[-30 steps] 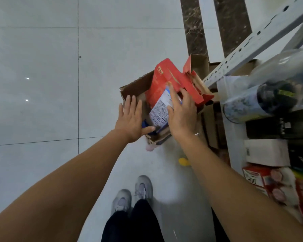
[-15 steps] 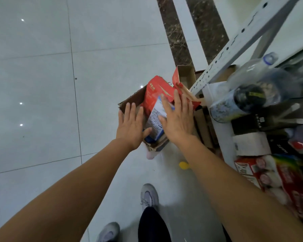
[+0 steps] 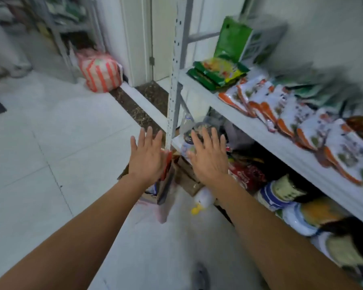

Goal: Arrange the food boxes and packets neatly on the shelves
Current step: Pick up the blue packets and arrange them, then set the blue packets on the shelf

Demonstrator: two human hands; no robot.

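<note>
Both hands are empty with fingers spread: the left hand (image 3: 147, 155) hangs over a red box (image 3: 167, 166) in the cardboard box (image 3: 184, 174) on the floor, and the right hand (image 3: 208, 160) is just beside it. The pale tiled floor (image 3: 50, 143), edged by a dark marble strip (image 3: 147, 105), runs back to a red-striped bag (image 3: 101, 73). On the right a perforated grey post (image 3: 174, 80) carries a metal shelf (image 3: 260, 141) bearing flat green packets (image 3: 217, 75) and a row of orange-and-white packets (image 3: 281, 105), with blurred tubs (image 3: 281, 191) below

On the shelf (image 3: 266, 143), green packets (image 3: 217, 75) lie stacked flat — white-orange packets (image 3: 291, 114) overlap in a row.
</note>
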